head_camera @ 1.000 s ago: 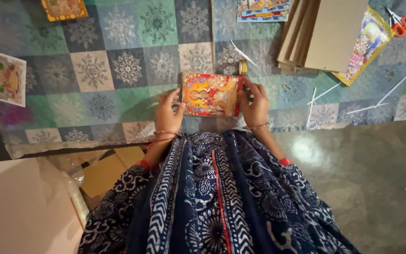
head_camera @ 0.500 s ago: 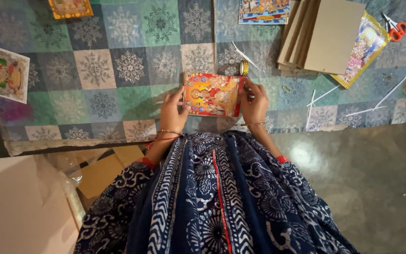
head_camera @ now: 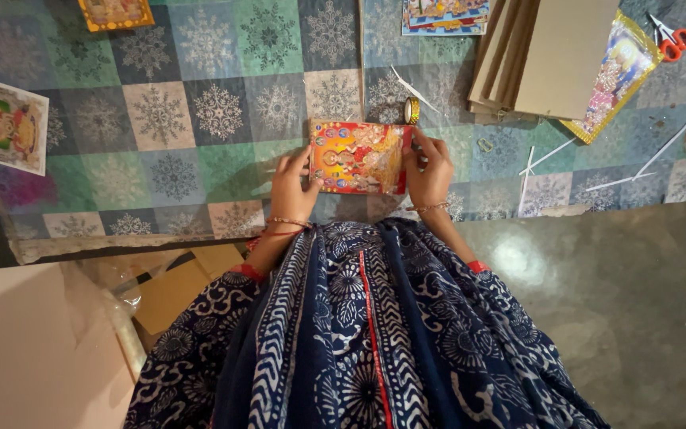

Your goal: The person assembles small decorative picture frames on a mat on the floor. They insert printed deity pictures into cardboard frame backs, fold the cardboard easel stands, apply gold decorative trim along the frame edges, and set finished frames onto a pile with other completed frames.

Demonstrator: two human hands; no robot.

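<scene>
A small orange and red picture card (head_camera: 356, 156) lies on the patterned checked cloth (head_camera: 200, 119) in front of me. My left hand (head_camera: 293, 189) holds its left edge, fingers curled on the border. My right hand (head_camera: 429, 169) grips its right edge, fingers pressed on the red border strip. A small roll of tape (head_camera: 412, 110) stands just beyond the card's upper right corner.
A stack of cardboard sheets (head_camera: 545, 56) lies at the upper right over a gold-edged picture (head_camera: 617, 75). Red-handled scissors (head_camera: 671, 36) are at the far right. Other prints (head_camera: 1, 119) lie left and along the top. White paper strips (head_camera: 597, 167) are scattered right. Brown cardboard (head_camera: 172, 290) lies lower left.
Both hands stay on the card's edges. The right hand's fingers have shifted slightly along the right border; the card has barely moved.
</scene>
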